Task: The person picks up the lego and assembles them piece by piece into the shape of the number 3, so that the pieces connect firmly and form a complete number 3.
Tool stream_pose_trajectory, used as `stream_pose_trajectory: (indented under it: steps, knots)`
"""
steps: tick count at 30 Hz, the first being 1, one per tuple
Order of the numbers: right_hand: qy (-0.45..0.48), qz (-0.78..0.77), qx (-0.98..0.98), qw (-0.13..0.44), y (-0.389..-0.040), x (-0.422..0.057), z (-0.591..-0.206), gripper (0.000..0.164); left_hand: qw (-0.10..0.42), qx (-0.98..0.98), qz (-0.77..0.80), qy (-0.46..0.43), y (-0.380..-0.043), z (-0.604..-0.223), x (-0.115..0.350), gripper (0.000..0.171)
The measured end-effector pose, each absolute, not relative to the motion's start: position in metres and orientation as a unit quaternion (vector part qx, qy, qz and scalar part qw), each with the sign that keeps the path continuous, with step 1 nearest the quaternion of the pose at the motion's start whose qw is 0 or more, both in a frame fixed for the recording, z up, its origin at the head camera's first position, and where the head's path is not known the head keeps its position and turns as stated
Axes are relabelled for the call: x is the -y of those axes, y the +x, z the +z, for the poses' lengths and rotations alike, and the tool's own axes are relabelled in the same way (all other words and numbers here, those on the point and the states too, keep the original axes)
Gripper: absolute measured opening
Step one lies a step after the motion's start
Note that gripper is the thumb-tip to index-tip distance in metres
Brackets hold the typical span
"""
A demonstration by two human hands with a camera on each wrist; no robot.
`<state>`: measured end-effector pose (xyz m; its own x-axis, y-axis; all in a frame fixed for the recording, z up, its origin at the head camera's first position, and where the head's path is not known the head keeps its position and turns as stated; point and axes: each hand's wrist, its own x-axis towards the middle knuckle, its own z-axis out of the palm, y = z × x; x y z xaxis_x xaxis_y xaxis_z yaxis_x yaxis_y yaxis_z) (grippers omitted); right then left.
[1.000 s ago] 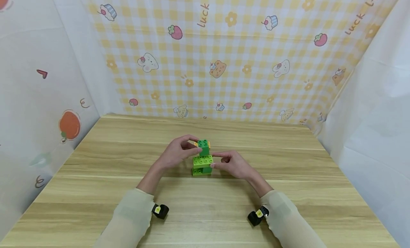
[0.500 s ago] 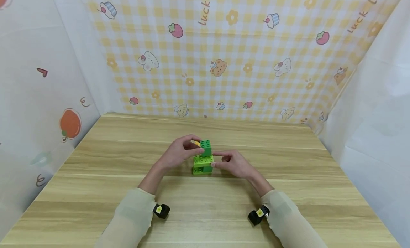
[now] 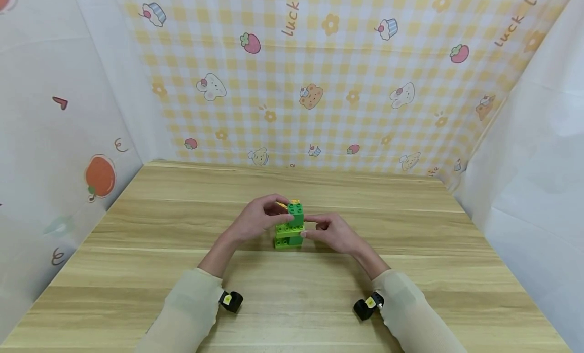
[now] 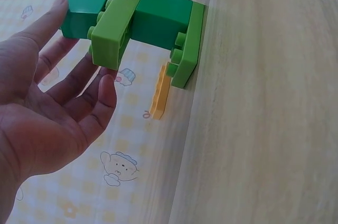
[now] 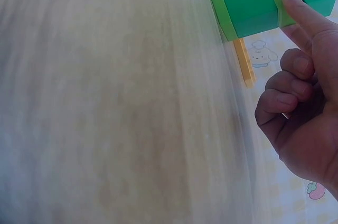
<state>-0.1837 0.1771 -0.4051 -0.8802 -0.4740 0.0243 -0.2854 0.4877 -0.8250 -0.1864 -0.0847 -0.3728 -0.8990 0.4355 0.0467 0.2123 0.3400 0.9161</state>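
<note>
A small stack of toy building bricks stands upright on the table. At its top, my left hand [image 3: 257, 218] pinches a dark green brick [image 3: 296, 220] between thumb and fingers. That brick sits over the right end of a long lime green brick [image 3: 282, 230], whose studs show along the seam in the left wrist view. My right hand [image 3: 330, 234] pinches the lime brick's right end, its other fingers curled in. Below are another dark green brick [image 4: 163, 18] and a lime green base brick [image 4: 187, 60], with bare studs on its left part.
A flat yellow-orange brick [image 4: 161, 94] lies on the wooden table [image 3: 292, 302] behind the stack, partly hidden in the head view. A checked cloth [image 3: 356, 64] hangs at the table's back edge, with white cloth on both sides. Each wrist wears a black camera [image 3: 232, 302].
My left hand has shifted the top dark green brick to the right and slightly toward me, onto the lime brick's right end. The right hand has stayed nearly still.
</note>
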Motion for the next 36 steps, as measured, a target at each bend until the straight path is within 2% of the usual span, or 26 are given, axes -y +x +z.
stream_pose_trajectory:
  steps: [36]
  knots:
    - [-0.234, -0.461, -0.849, 0.106, -0.1854, -0.1782, -0.4059, 0.042, 0.113, -0.811, 0.532, 0.215, -0.1846, -0.3726, 0.0807, 0.031]
